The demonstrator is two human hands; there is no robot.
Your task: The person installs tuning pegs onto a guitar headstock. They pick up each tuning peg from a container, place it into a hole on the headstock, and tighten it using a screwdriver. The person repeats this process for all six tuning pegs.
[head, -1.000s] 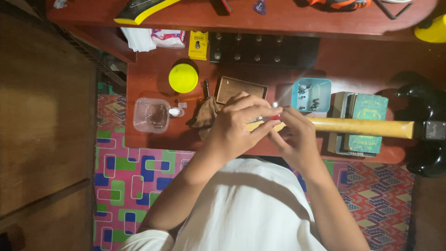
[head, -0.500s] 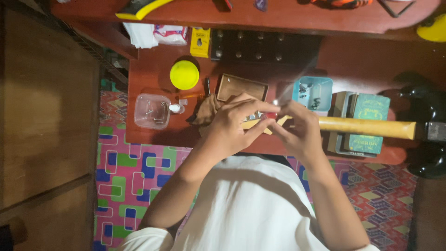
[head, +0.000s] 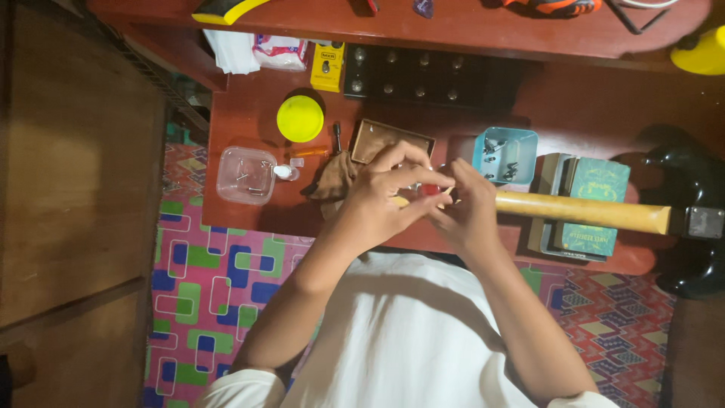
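A guitar lies across the red-brown table [head: 242, 113], its pale wooden neck [head: 581, 211] running left from the black body [head: 695, 227]. Both my hands meet at the neck's left end. My left hand [head: 377, 204] curls over it, the fingertips pinching a small red item [head: 430, 190]. My right hand [head: 472, 215] grips the end of the neck from the right, its fingers touching the left hand's. The headstock itself is hidden under my hands.
On the table are a yellow round lid [head: 300, 119], a clear plastic tub [head: 245, 175], a brown open box [head: 377, 140], a brown cloth [head: 332, 181] and a blue tray of metal parts [head: 504, 155]. Green books [head: 596, 181] prop the neck. A black pedalboard [head: 423, 72] sits behind.
Both hands stay at the neck's end with only small finger shifts. A small red item now shows between the fingertips.
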